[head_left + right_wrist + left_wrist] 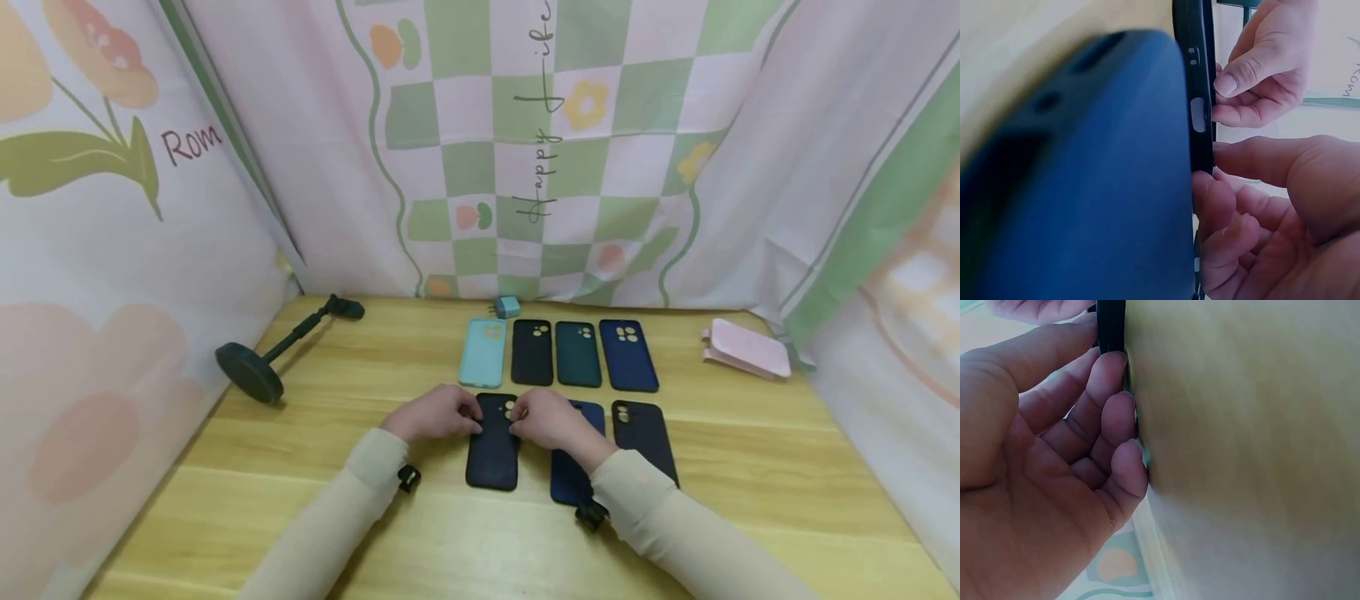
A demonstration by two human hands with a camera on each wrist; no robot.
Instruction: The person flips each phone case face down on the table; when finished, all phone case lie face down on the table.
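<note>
A black phone case (492, 454) lies back side up at the near left end of the front row, its camera cutouts at the far end. My left hand (437, 414) pinches its left edge between thumb and fingers, as the left wrist view shows from close by. On the opposite edge, beside the cutouts, my right hand (553, 419) pinches it with thumb and forefinger. The case's side wall (1199, 81), with button holes and a slot, shows in the right wrist view. A blue phone case (570, 475) lies partly hidden beneath my right wrist.
Another black case (647, 437) is right of the blue one. Behind stand out light blue (482, 358), black (531, 358), dark green (578, 358) and navy (632, 358) cases in a row. A plug adapter (507, 307), dark stand (255, 372) and pink holder (748, 347) lie farther out.
</note>
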